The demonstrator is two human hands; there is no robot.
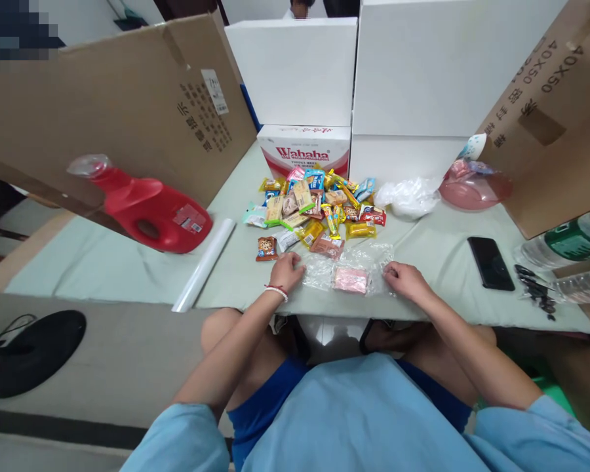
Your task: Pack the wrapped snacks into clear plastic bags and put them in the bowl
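A crinkled clear plastic bag [373, 255] lies spread near the table's front edge. At its middle sits a small pink wrapped packet [350, 280]; whether it is inside or on top I cannot tell. My left hand [288, 272], with a beaded bracelet at the wrist, pinches the bag's left edge. On the opposite side, the fingers of my right hand [407, 280] close on the bag's right edge. Just beyond is a heap of wrapped snacks [302, 196] in many colours. A brown cookie packet [266, 249] lies close to my left hand.
To the left lie a red detergent jug [157, 210] and a white roll [204, 265]. A Wahaba carton [305, 152] and white boxes stand behind. At the right are a white plastic bag [408, 198], a pink bowl [474, 187], a black phone [490, 263] and clear bottles [570, 241].
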